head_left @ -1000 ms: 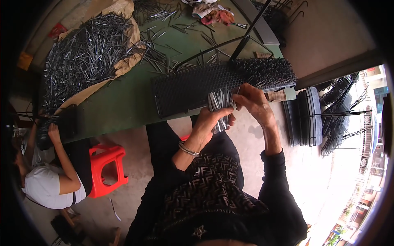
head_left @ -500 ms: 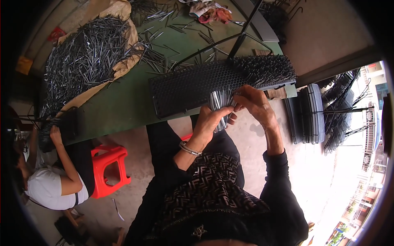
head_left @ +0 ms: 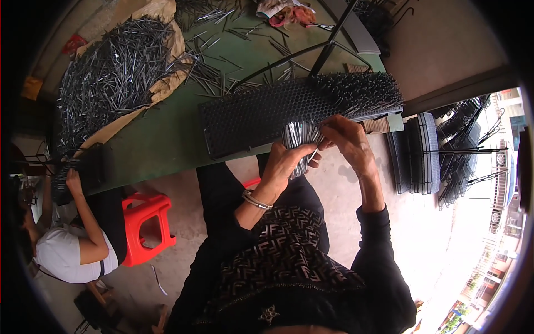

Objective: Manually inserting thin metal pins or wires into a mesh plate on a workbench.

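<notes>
My left hand (head_left: 285,162) is closed round a bundle of thin silvery metal rods (head_left: 297,136), held upright in front of my lap. At the bundle's right side, my right hand (head_left: 347,143) pinches a single rod (head_left: 314,153) between thumb and fingertips; its other fingers curl behind and are partly hidden. Just beyond both hands lies a long black perforated rack (head_left: 250,117) at the table's near edge. Dark rods (head_left: 361,92) stand packed in the holes of its right part, while bare holes show across the left.
A big heap of loose rods (head_left: 114,69) lies on brown paper (head_left: 167,86) on the green table (head_left: 150,153). A black metal frame (head_left: 322,53) rises behind the rack. Left, a co-worker (head_left: 75,253) sits by a red stool (head_left: 147,228). Curved mesh panels (head_left: 425,153) stand at right.
My right fingers have shifted slightly at the bundle's edge, and a pale rod now shows below them. The left hand still grips the bundle; the view has moved slightly.
</notes>
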{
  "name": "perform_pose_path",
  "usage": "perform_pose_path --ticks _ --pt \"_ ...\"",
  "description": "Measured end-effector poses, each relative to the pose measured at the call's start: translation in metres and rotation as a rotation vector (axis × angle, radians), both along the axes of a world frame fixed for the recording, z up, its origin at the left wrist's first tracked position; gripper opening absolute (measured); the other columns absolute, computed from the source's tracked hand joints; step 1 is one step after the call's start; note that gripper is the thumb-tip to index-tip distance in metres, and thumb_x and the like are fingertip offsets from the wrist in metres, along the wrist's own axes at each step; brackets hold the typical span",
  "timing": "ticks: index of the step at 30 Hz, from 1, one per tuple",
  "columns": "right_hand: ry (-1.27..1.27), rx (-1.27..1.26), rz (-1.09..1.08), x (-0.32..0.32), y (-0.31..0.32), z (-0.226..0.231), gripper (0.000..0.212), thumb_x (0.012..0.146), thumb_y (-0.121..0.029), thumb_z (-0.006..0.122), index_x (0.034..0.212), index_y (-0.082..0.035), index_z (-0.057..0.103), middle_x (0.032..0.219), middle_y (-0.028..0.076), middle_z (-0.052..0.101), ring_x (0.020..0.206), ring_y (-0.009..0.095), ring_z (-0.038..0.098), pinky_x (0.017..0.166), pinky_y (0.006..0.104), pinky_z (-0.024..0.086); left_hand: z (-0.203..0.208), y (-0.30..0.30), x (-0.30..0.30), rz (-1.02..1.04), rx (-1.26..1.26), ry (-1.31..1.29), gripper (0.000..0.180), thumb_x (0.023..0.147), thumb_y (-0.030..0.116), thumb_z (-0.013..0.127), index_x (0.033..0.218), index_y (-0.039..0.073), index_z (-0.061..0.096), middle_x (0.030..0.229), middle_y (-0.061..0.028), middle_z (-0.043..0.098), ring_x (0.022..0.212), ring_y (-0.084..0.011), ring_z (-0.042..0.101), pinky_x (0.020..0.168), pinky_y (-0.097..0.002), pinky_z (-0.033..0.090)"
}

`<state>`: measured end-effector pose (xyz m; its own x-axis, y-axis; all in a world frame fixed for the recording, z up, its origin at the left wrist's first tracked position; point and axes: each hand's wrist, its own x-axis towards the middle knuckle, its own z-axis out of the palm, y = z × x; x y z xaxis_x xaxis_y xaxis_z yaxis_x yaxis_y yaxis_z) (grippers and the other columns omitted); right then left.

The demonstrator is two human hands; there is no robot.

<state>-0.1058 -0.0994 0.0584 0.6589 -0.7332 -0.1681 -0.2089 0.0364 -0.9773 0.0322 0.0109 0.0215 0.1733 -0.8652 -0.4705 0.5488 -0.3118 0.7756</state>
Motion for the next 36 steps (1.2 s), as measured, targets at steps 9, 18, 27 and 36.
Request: perform_pose_path --ticks 9,18,27,36 --pt "0.058 -0.441 -0.336 -0.008 -0.022 0.003 0.012 0.095 -0.006 0.056 0.101 0.003 0.061 0.079 0.009 0.068 0.073 0.013 0.067 0.069 0.0258 0.053 -0.009 -0.001 0.0 0.154 0.044 0.235 0.023 0.086 0.019 0.07 0.104 0.004 0.066 0.093 -0.0117 0.072 0.081 -0.0211 0.072 0.059 -0.0293 0.055" --pt "0.044 -0.631 -0.555 0.018 -0.058 -0.02 0.014 0.096 -0.01 0.057 0.103 0.001 0.063 0.079 0.008 0.071 0.072 0.011 0.067 0.067 0.0235 0.052 -0.029 -0.002 -0.003 0.065 -0.026 0.492 0.034 0.091 0.022 0.064 0.117 0.001 0.056 0.116 -0.0224 0.064 0.104 -0.0366 0.066 0.083 -0.049 0.058" --pt "0.029 -0.741 -0.499 0.058 -0.074 -0.041 0.013 0.096 -0.013 0.058 0.101 -0.002 0.063 0.077 0.009 0.072 0.072 0.013 0.071 0.065 0.0245 0.053 -0.028 -0.001 -0.003 0.054 -0.025 0.457 0.034 0.092 0.023 0.065 0.117 0.001 0.058 0.108 -0.0204 0.067 0.1 -0.0338 0.068 0.083 -0.0458 0.059" --pt "0.103 -0.881 -0.436 0.061 -0.073 -0.033 0.012 0.095 -0.012 0.058 0.099 -0.002 0.062 0.076 0.011 0.072 0.071 0.017 0.072 0.063 0.027 0.053 -0.023 0.0 0.002 0.076 -0.031 0.412 0.027 0.093 0.022 0.064 0.112 0.002 0.06 0.097 -0.0158 0.07 0.082 -0.0237 0.07 0.072 -0.0377 0.06"
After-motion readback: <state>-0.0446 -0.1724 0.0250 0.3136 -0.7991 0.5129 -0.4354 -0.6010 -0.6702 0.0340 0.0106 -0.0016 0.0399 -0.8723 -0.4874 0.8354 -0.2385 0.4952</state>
